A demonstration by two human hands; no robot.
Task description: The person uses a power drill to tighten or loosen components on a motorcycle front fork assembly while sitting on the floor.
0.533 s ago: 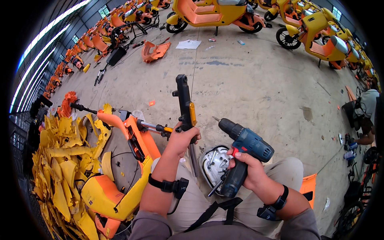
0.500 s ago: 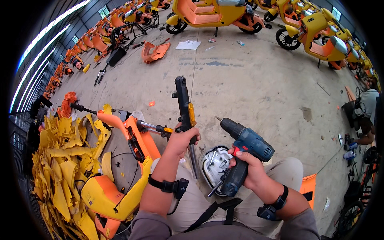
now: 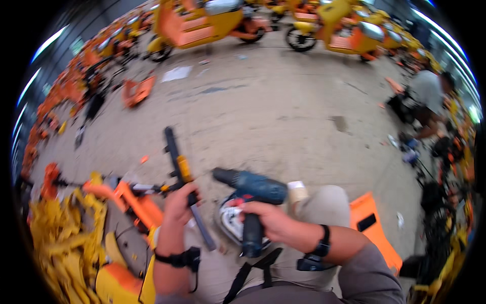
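Observation:
My left hand (image 3: 179, 203) is closed around a fork leg (image 3: 173, 149), black above with a yellow reflector on its side and a grey tube below the fist. It tilts with its top to the left. In my right hand (image 3: 269, 219) is a blue and black cordless drill (image 3: 260, 187), gripped by the handle, its nose pointing left toward the fork leg. Motion blur hides whether a bit sits in the chuck. Partly covered by the drill, a white bowl-like shell (image 3: 228, 217) with small parts in it rests between my legs. Another fork leg (image 3: 144, 188) lies beyond my left hand.
Broken yellow panels (image 3: 61, 238) pile up at left beside an orange and yellow scooter body (image 3: 136, 202). An orange panel (image 3: 380, 242) lies right of my knee. Another person (image 3: 428, 96) bends over parts at far right. Scooters (image 3: 202, 25) stand along the back.
The view has swung right, bringing the other person further in. My right hand has turned the drill more level. Both hands keep their hold.

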